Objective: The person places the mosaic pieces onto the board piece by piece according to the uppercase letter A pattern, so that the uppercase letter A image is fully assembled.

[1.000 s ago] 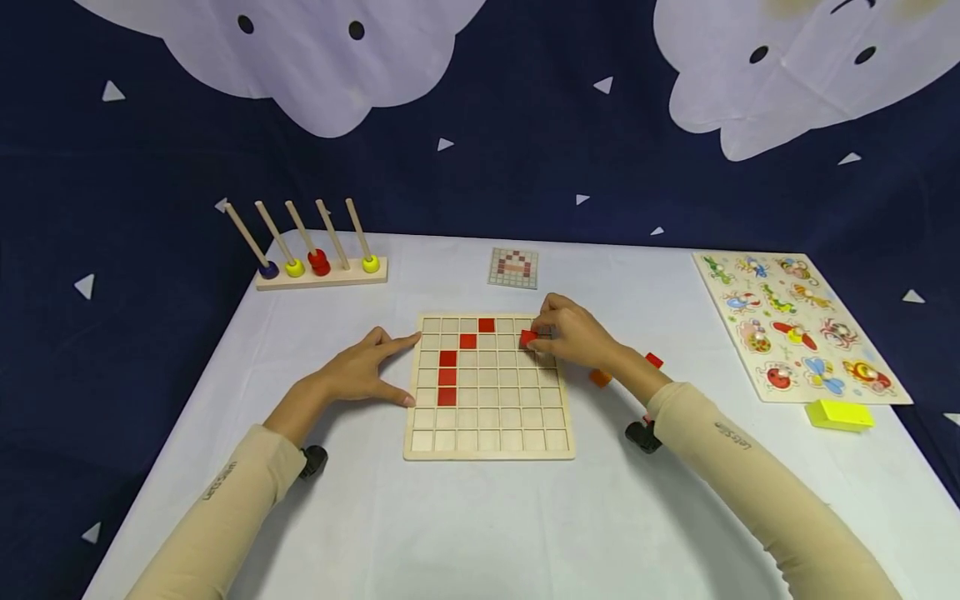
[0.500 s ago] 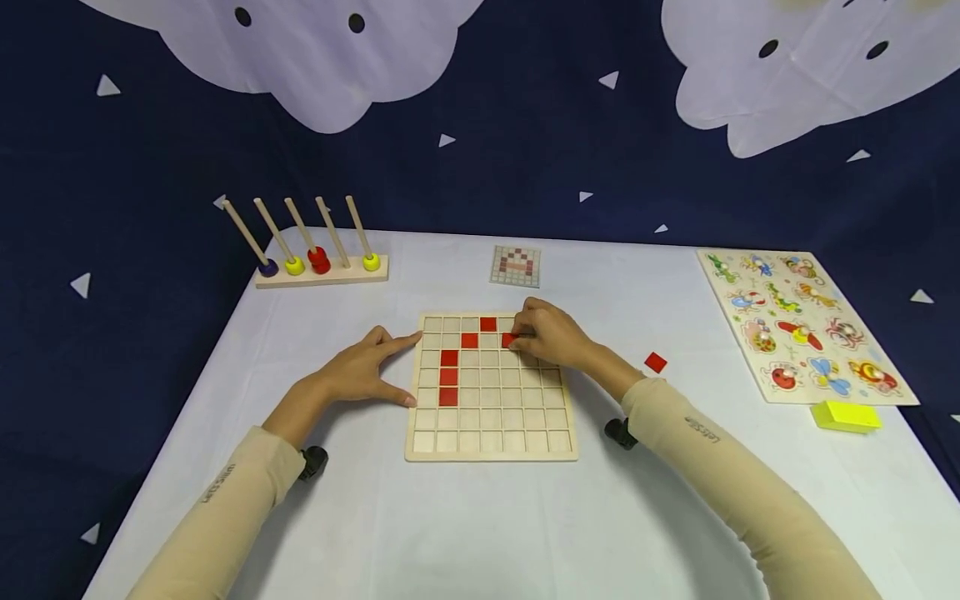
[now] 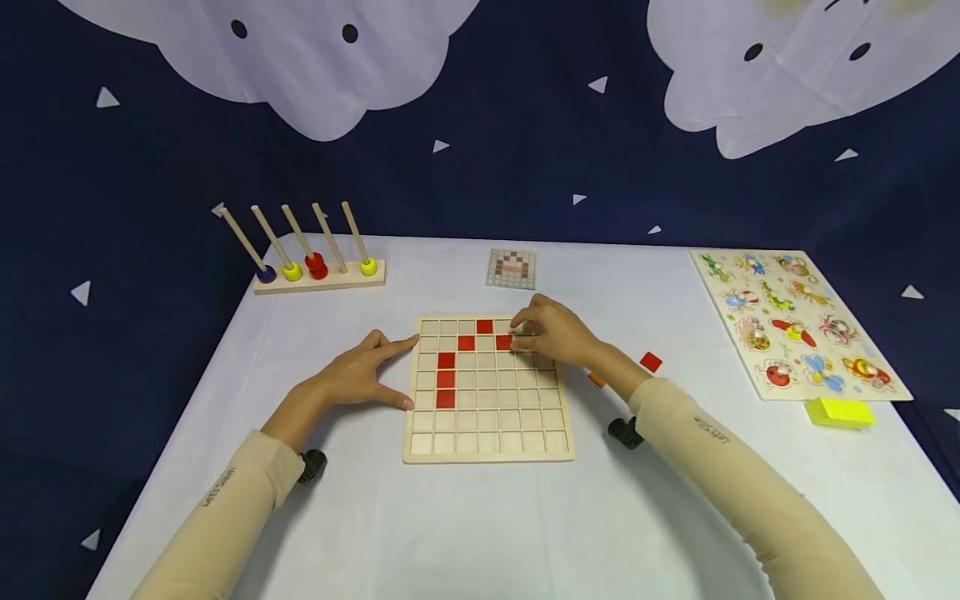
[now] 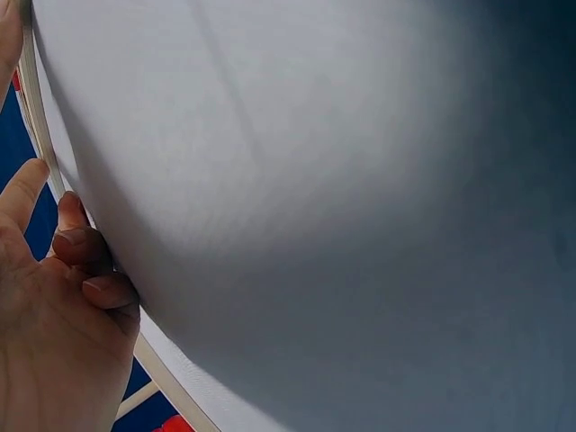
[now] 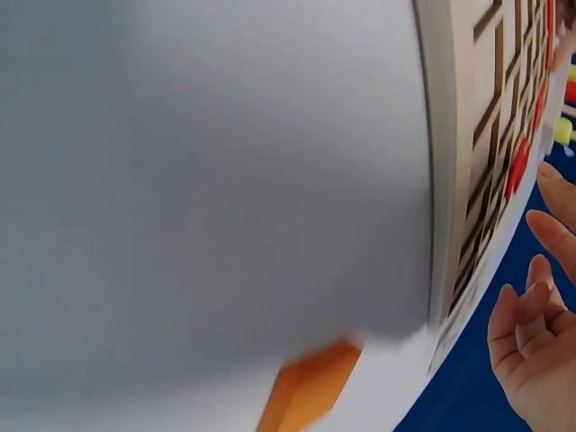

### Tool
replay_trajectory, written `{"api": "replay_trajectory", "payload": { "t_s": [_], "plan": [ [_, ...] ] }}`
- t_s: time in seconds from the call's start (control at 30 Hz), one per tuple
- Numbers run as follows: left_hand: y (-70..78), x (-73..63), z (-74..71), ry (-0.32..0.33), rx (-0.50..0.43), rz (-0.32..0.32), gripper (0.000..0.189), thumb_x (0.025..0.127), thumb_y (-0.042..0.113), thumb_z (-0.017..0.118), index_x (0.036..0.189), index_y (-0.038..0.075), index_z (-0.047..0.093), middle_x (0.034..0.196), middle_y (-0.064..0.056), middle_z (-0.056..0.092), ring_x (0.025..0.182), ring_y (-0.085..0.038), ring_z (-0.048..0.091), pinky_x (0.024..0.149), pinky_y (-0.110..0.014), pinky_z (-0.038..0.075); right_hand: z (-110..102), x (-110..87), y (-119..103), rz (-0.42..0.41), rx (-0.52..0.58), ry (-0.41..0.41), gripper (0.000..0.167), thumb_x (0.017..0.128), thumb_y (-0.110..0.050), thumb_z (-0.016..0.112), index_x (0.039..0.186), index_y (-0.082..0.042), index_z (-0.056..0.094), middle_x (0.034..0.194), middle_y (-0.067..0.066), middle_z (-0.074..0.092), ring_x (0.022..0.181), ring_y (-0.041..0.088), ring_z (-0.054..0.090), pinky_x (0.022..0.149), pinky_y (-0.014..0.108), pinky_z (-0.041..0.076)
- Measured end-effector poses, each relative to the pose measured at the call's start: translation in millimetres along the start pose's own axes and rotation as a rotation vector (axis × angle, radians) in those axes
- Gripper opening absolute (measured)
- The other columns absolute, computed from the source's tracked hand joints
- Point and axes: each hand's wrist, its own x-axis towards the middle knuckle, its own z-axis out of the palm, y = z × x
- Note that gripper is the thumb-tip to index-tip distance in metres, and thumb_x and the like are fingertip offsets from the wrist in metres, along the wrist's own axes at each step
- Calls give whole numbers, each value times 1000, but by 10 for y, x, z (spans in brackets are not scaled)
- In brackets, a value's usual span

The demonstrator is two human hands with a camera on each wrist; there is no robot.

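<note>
A wooden grid board (image 3: 489,457) lies before me with several red square tiles in its cells, forming a slanting and vertical line on the left side. One red tile (image 3: 504,342) sits in the second row, right of the top tile. My right hand (image 3: 558,333) is over the board's upper right, thumb tip at that tile's right edge, index finger raised apart from the thumb. In the right wrist view its fingertips are close beside a red tile (image 5: 517,166). My left hand (image 3: 356,372) touches the board's left edge with spread thumb and index finger.
A pattern card (image 3: 512,269) lies beyond the board. A peg abacus (image 3: 322,283) with beads stands back left. At right are an insect puzzle board (image 3: 798,325) and a yellow block (image 3: 840,413). A loose red tile (image 3: 651,362) and an orange tile (image 3: 596,380) lie near the right forearm.
My right hand has moved left with a pinched red tile and set it in a second-row cell; its thumb and index finger have since parted. The left hand stays at the board's edge.
</note>
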Motion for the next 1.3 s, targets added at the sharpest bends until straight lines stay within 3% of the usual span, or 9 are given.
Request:
{"api": "replay_trajectory", "payload": {
  "t_s": [0.23,0.43,0.8,1.3],
  "plan": [
    [-3,-34,-32,0,6,6,109,65,57,87,155,22,35,107,-7,43,85,-19,45,75,-32,40,-252,-242,267,109,-41,69,35,85,-20,78,113,0,73,103,15,57,89,29,53,80,43,45],
    [-5,-37,-18,-9,6,-1,110,64,58,87,155,22,36,106,-6,43,87,-19,45,78,-33,41,-332,-484,552,210,-97,92,38,85,-20,78,114,4,70,103,17,57,95,31,55,85,47,46],
    [23,-14,0,-8,6,-4,110,64,58,87,155,22,36,107,-7,44,88,-20,46,78,-33,41,-581,-865,901,285,-130,111,35,87,-18,75,114,3,70,99,20,56,87,31,53,77,45,44],
    [-5,10,6,2,10,10,109,65,58,87,155,21,37,106,-7,44,85,-19,45,75,-32,40,-648,-1273,1079,298,-143,138,27,78,-23,84,91,0,77,87,11,57,78,23,49,70,35,38]
  ]
}}
